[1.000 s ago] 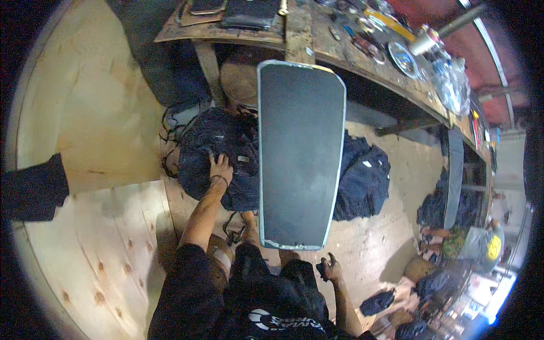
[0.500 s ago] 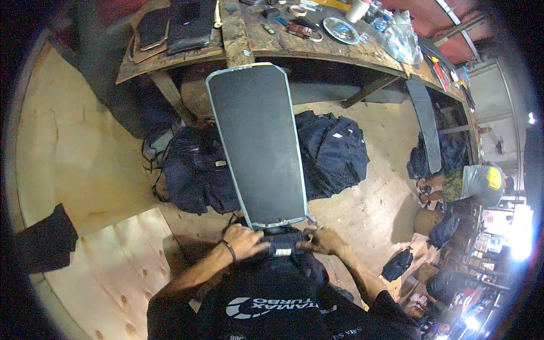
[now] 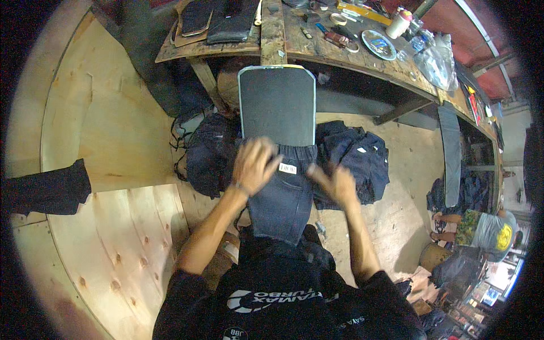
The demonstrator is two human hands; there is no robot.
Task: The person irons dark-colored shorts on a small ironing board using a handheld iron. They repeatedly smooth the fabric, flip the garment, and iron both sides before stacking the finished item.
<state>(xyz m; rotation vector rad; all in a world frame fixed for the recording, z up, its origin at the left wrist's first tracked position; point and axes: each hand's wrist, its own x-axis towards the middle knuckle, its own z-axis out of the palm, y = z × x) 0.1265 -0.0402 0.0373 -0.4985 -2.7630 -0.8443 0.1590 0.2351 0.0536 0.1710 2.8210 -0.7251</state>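
A long dark board (image 3: 277, 107) with a pale edge leans from my lap up to the workbench. A pair of dark blue jeans (image 3: 283, 198) is drawn over its lower half, waistband up, with a white tag near the top. My left hand (image 3: 253, 164) lies on the waistband at the left, fingers spread and blurred. My right hand (image 3: 335, 182) is at the jeans' right edge, also blurred. Whether either hand grips the cloth is unclear.
Heaps of dark jeans lie on the plywood floor at the left (image 3: 208, 158) and right (image 3: 354, 156) of the board. A cluttered wooden workbench (image 3: 340, 51) runs behind. Another dark garment (image 3: 45, 187) lies far left. A person (image 3: 481, 226) sits at the far right.
The jeans have been pulled up over the board's lower half. Both hands moved from the board's bottom end up to the waistband.
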